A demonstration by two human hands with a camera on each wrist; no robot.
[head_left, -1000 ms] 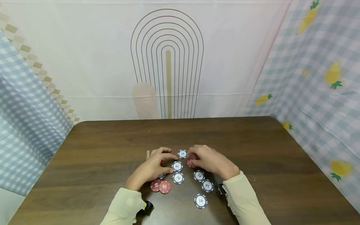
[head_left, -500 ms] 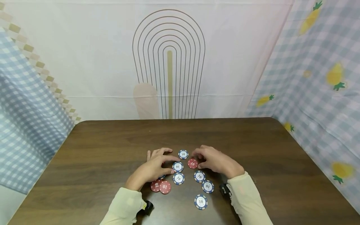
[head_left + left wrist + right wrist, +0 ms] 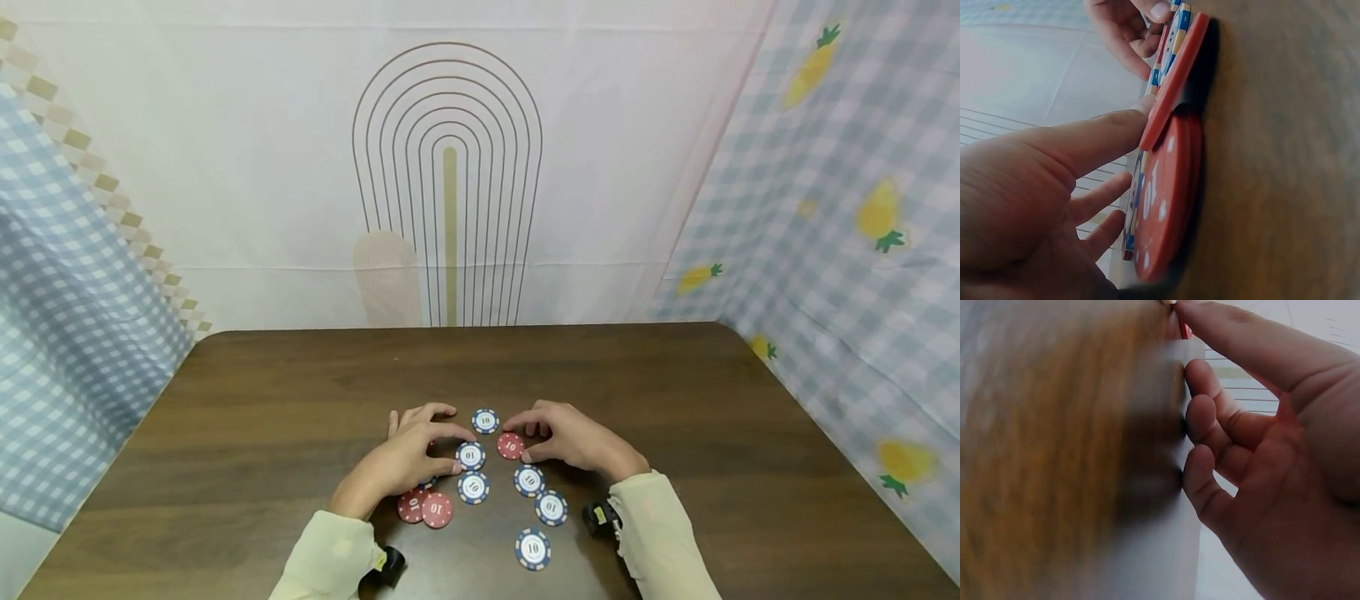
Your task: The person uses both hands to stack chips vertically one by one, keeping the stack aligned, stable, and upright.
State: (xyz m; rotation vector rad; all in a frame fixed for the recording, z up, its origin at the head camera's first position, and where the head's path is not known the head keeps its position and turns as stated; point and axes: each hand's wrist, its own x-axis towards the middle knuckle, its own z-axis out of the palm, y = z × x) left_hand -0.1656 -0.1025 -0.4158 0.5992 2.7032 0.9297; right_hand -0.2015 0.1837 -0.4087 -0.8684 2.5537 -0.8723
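Blue-and-white and red poker chips marked 10 lie in a loose group on the brown table. My left hand [image 3: 401, 457] holds a blue chip [image 3: 470, 456] by its edge between thumb and index finger, its other fingers spread. Under that hand, other chips are partly hidden. With its thumb and index finger, my right hand [image 3: 581, 437] pinches a red chip [image 3: 512, 446] at the edges; its other fingertips touch the table. Overlapping red chips [image 3: 1159, 194] show beside the left thumb in the left wrist view.
Another blue chip [image 3: 485, 421] lies beyond the hands, and one [image 3: 473, 487] sits nearer. Blue chips [image 3: 551, 507] lie below the right hand, with a separate one [image 3: 533, 549] closest to me. Two red chips [image 3: 437, 510] overlap near the left wrist. A white curtain [image 3: 262, 167] hangs behind the table.
My right hand, first over the red chip, drew back a little to the right, then its index finger and thumb came to the chip's edges. The left hand stays on its blue chip.
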